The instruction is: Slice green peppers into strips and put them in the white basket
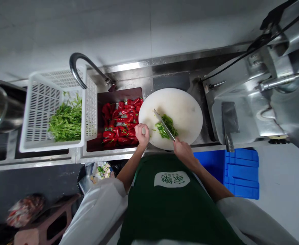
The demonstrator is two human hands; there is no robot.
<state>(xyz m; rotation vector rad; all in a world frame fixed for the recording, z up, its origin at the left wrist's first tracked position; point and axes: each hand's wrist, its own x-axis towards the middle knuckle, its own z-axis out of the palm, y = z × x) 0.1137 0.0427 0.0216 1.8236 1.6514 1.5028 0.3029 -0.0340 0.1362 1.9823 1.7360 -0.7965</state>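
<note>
My right hand [183,152] is wrapped round the handle of a kitchen knife [164,125]. The blade lies across a small pile of chopped green leafy vegetable [171,126] on a round white cutting board [187,105]. At the board's left edge is my left hand [142,135], its fingers curled in; whatever they may hold is hidden. Just left of that hand, red peppers [123,119] fill much of the sink basin [118,93]. Some small green bits lie on the board near the pile.
A white plastic basket [38,112] with cut greens [66,119] stands left, under a curved faucet [75,64]. To the right are a metal machine [246,92] and a cleaver [227,126]. Below sit a blue bin [242,173] and a bag of scraps [90,177].
</note>
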